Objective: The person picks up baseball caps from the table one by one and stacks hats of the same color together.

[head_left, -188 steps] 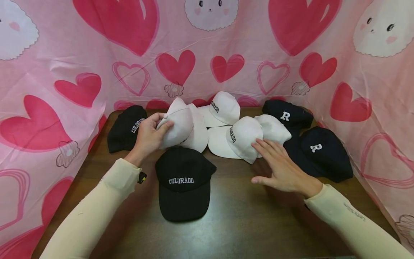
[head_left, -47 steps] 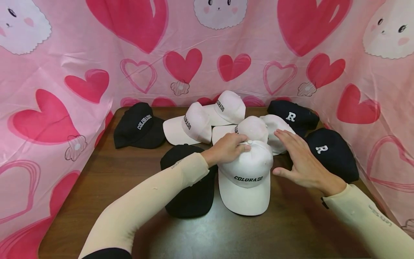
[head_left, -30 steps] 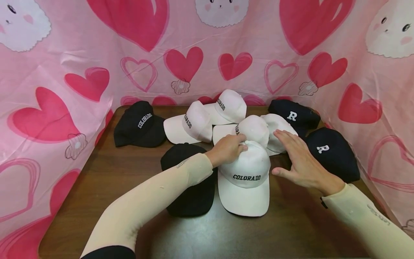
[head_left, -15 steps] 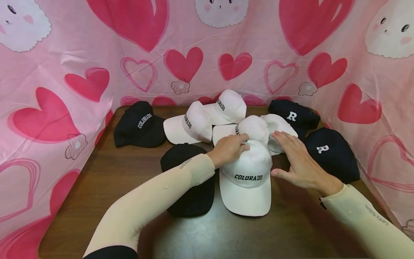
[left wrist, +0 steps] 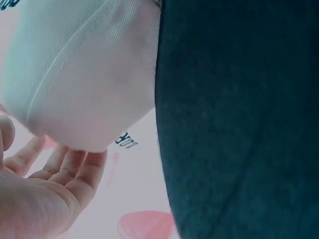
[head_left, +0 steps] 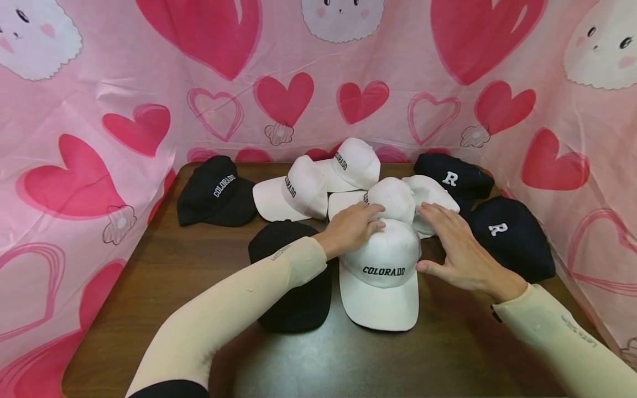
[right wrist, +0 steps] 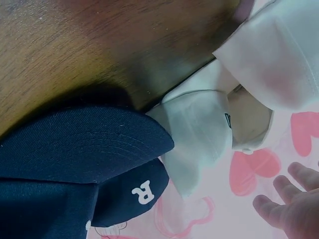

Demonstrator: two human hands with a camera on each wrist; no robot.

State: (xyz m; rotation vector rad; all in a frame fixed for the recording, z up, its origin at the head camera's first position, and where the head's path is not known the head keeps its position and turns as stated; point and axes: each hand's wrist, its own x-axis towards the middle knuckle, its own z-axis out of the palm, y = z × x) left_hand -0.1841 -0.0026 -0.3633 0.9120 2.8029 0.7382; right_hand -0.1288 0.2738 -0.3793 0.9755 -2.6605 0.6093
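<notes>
pinching the top of a white cap (head_left: 380, 276), the left hand (head_left: 350, 226) has its thumb and bent fingers lightly around the crown. the cap sits on the table (head_left: 134, 276), near side, just right of a black cap (head_left: 293, 304), its brim pointing near. the right hand (head_left: 460, 254) is wide open, fingers straight and thumb spread, holding nothing; whether its thumb touches the crown, i cannot tell. only the head view gives the whole "colorado" on the white cap. the left wrist view adds the crown's curved seam and shows fingertips hidden behind the fabric. the right wrist view reveals the stitched brim (right wrist: 84, 144) of a navy cap (head_left: 522, 243), which the right hand mostly covers in the head view.
</notes>
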